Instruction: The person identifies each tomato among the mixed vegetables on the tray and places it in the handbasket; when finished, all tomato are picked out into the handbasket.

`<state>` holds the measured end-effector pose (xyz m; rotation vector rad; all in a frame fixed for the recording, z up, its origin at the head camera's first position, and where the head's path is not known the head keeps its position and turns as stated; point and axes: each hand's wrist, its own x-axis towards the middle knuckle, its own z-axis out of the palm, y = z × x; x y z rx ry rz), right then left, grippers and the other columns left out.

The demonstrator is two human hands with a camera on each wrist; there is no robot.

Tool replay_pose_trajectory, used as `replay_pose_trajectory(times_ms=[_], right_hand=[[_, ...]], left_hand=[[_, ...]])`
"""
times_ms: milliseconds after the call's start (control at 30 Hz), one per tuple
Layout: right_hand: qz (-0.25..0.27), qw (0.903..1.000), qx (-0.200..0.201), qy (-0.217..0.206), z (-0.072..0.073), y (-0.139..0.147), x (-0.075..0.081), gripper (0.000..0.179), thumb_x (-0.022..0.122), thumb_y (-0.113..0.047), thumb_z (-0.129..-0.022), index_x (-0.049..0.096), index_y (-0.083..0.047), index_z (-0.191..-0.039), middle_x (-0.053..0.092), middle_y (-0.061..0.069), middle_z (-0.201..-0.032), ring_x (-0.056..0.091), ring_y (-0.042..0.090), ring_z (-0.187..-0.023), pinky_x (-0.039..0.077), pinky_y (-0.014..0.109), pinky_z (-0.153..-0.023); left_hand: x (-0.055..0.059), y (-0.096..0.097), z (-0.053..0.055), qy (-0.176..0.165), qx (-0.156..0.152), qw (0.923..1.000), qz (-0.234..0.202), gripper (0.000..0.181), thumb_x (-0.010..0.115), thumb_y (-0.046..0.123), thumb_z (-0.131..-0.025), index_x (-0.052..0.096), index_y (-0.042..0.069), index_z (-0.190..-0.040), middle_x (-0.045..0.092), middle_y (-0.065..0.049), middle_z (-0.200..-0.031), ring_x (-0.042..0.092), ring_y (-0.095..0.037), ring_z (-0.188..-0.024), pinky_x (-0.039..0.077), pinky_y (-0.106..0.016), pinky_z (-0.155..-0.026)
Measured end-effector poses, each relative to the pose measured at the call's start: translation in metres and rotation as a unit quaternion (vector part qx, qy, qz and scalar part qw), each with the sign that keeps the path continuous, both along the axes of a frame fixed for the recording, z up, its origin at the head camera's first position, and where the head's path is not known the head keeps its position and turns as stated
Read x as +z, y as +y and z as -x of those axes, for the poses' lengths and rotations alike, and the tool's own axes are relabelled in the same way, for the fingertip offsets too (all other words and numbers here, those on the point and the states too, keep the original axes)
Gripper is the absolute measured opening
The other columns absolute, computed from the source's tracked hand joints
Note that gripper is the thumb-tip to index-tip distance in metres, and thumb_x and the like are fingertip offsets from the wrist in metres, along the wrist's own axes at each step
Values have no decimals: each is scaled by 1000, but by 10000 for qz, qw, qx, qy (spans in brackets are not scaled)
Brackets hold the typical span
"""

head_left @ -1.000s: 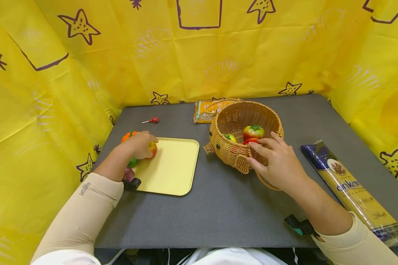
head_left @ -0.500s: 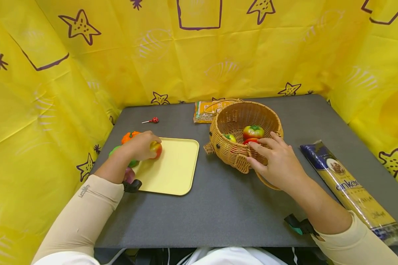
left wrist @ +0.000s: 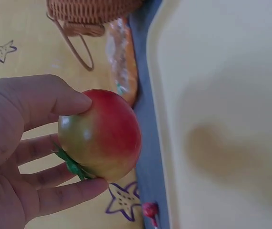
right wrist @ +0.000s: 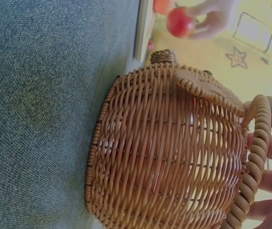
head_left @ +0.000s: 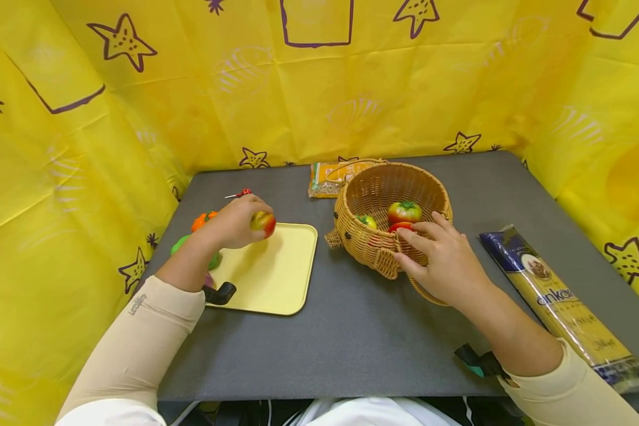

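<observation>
My left hand holds a red-and-yellow-green tomato between thumb and fingers, its green leafy top towards the palm. The tomato hangs above the far part of a pale yellow tray, clear of its surface. On the right, a wicker basket shaped like an animal contains another tomato, a greenish one and a red item, partly hidden. My right hand grips the basket's near rim, fingers over the edge; the looped handle hangs beside it.
An orange item and a green one lie at the tray's left, partly behind my left arm. A red lollipop lies beyond. An orange packet sits behind the basket, a long pasta packet at the right.
My left hand has lifted the tomato from the tray's left side and moved it up, away and slightly right. The right hand stays on the basket rim.
</observation>
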<state>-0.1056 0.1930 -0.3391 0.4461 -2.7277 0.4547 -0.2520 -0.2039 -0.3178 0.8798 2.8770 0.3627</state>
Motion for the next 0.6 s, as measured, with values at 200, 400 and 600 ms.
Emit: replay_pose_trajectory(times_ms=[200,400,600], right_hand=[[17,10000,8,-23,0,-1,0,43,75,-35,-91,73,-15,-129,66,18,-129,40,51,-142,37,85,-88],[-4,10000,2,-40,0,0,-1,44,75,-36,-91,72,-15,-130,66,17,-129,39,52,-142,37,85,-88],[9,10000,7,-18,0,1,-2,44,76,-35,-91,72,-14,-130,66,18,-129,40,52,-141,38,85,-88]], left_hand=[[21,23,-8,94,-114,9995,-285,45,73,13,-87,68,5,-131,57,-17,-136,54,-37,-124,46,-50,-99],[45,52,-17,234,-378,9982,-404,48,72,14,-88,65,7,-135,54,-14,-142,48,-36,-133,42,-48,-107],[65,79,-22,310,-603,9969,-391,49,70,15,-90,64,12,-139,49,-12,-148,44,-35,-137,42,-47,-106]])
